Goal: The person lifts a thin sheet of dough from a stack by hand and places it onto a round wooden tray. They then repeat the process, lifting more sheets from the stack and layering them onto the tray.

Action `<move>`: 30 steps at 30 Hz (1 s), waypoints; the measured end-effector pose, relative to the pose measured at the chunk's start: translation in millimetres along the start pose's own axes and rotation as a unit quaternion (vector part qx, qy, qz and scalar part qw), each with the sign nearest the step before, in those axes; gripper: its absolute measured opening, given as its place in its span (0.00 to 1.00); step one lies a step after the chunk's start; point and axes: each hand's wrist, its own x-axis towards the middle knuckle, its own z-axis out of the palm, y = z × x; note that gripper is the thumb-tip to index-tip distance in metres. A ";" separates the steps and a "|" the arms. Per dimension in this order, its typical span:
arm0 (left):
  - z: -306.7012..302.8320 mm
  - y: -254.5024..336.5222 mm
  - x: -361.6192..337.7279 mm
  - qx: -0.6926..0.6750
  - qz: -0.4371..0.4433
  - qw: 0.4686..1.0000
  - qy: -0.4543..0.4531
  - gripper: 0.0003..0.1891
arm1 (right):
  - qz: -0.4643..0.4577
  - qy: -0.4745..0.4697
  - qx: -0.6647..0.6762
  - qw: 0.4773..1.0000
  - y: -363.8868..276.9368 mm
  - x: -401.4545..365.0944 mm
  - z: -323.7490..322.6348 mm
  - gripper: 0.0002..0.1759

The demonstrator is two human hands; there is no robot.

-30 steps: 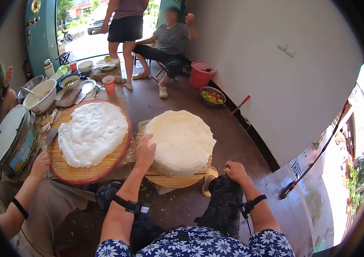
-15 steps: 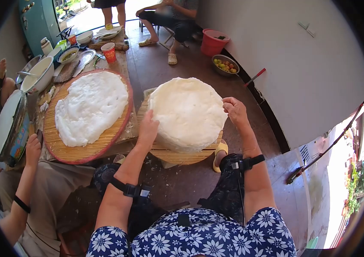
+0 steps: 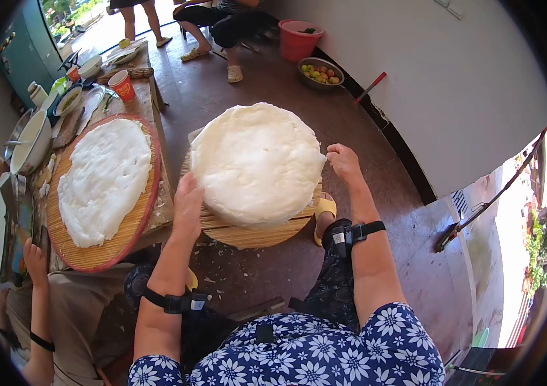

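A tall round stack of thin white flatbread sheets (image 3: pixel 257 164) rests on a round slatted bamboo board (image 3: pixel 254 238) in front of me. My left hand (image 3: pixel 188 204) is closed at the left edge of the stack, fingers pressed together against the rim of the top sheet. On the opposite side, my right hand (image 3: pixel 344 162) pinches the right edge of that sheet, where a small flap is drawn outward. To the left, one more white sheet (image 3: pixel 106 180) lies on a red-rimmed bamboo tray (image 3: pixel 103 257).
A wooden table (image 3: pixel 146 83) holds a red paper cup (image 3: pixel 121 86), a large white bowl (image 3: pixel 32 145) and dishes. A co-worker's hand (image 3: pixel 35 260) is by a round griddle (image 3: pixel 12 225) at left. Beyond stand a red bucket (image 3: pixel 299 42) and a fruit bowl (image 3: pixel 320 74).
The view has shifted, so the scene sits farther left. My right hand has drawn slightly outward, with the sheet's edge stretched toward it. My left hand stays at the stack's left rim.
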 end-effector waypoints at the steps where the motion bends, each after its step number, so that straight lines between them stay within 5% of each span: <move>1: 0.0 -0.4 0.3 -0.003 0.000 1.000 0.000 0.32 | 0.001 -0.004 -0.002 1.000 3.8 3.6 2.0 0.16; 12: -1.3 -2.2 -0.3 -0.017 -0.008 1.000 0.011 0.31 | 0.065 -0.055 0.135 0.987 -35.0 -18.8 -7.4 0.21; 14: -3.0 -4.2 0.7 -0.027 -0.009 1.000 0.003 0.31 | 0.106 -0.067 0.337 0.933 -42.0 -23.3 -4.6 0.26; 17: -2.4 -4.3 1.7 -0.022 -0.014 1.000 0.007 0.30 | 0.112 -0.093 0.417 0.897 -34.0 -20.1 5.2 0.30; 23: 1.2 1.7 -2.0 -0.021 -0.025 0.999 0.026 0.30 | 0.094 -0.112 0.353 0.924 -50.2 -31.0 13.1 0.32; 26: 2.8 1.2 -1.1 -0.026 -0.027 0.999 0.027 0.30 | 0.063 -0.122 0.561 0.816 -47.4 -23.4 8.6 0.33; 30: 2.0 -6.0 3.2 -0.012 -0.005 0.999 0.042 0.31 | 0.095 -0.097 0.594 0.793 -54.0 -26.2 7.1 0.33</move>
